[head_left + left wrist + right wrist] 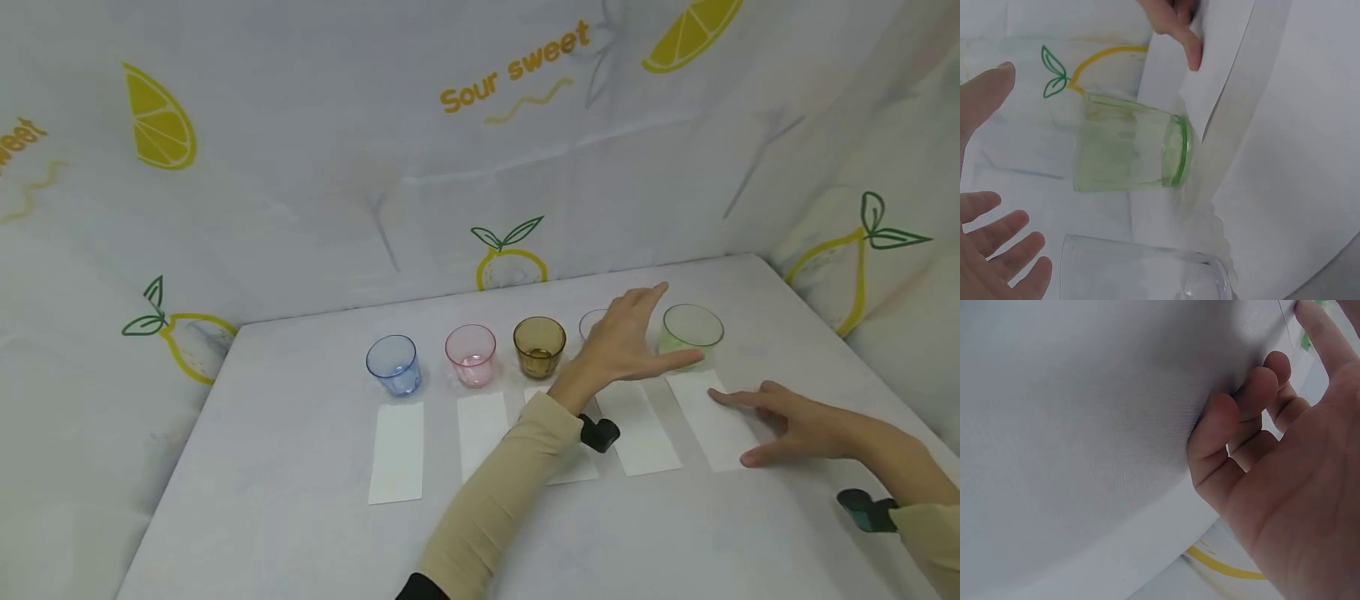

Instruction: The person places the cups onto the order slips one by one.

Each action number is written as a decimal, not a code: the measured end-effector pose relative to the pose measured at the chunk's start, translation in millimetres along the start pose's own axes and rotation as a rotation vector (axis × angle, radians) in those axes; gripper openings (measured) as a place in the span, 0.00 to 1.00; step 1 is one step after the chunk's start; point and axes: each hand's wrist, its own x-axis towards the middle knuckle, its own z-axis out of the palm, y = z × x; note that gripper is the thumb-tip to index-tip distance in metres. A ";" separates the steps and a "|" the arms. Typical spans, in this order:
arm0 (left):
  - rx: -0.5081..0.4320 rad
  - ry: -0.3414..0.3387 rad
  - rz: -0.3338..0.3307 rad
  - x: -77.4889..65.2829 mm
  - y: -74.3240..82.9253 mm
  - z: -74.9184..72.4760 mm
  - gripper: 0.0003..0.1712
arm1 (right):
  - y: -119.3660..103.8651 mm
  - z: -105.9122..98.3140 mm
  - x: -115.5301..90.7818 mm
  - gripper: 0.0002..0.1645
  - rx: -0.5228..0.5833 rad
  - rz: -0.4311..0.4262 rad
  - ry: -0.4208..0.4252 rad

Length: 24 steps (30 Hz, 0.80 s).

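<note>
My left hand (622, 337) reaches over the row of glasses, thumb spread wide from the fingers. It is nearest the green glass (686, 329), and in the left wrist view its palm and fingers stand apart from that glass. Beside it, a clear glass (1141, 275) is partly hidden behind the left hand in the head view. My right hand (802, 421) rests at the rightmost white card (712, 425), index fingertip on its upper part and thumb by its lower right edge. In the right wrist view the other fingers (1216, 428) bend against the white surface.
Left of the clear glass stand a brown glass (540, 342), a pink glass (471, 358) and a blue glass (393, 367). More white cards (397, 454) lie in front of the glasses, one mostly under the left sleeve (487, 492). A lemon-print curtain (315, 200) hangs behind the table.
</note>
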 end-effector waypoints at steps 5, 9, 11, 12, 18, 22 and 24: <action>0.026 -0.017 0.023 13.1 8.4 6.3 0.58 | 0.5 -0.4 -1.8 0.54 -0.013 0.002 0.008; 0.008 -0.021 0.035 19.5 12.1 14.3 0.57 | -0.8 0.2 -2.3 0.53 -0.023 -0.019 0.019; 0.015 -0.022 0.021 20.9 13.3 18.9 0.55 | -1.3 1.4 -1.4 0.54 -0.025 -0.012 0.014; 0.020 -0.018 0.019 21.4 14.0 21.1 0.54 | -1.7 1.6 -1.0 0.55 -0.024 -0.001 0.012; 0.105 -0.001 0.012 23.3 21.0 28.9 0.51 | -2.5 1.0 -0.9 0.57 -0.014 0.010 0.011; 0.160 -0.004 -0.015 23.9 23.4 29.4 0.51 | -3.8 1.9 0.0 0.58 -0.017 0.014 0.004; 0.189 -0.007 -0.022 24.4 23.8 29.4 0.52 | -4.0 2.5 -0.1 0.58 -0.018 0.013 0.002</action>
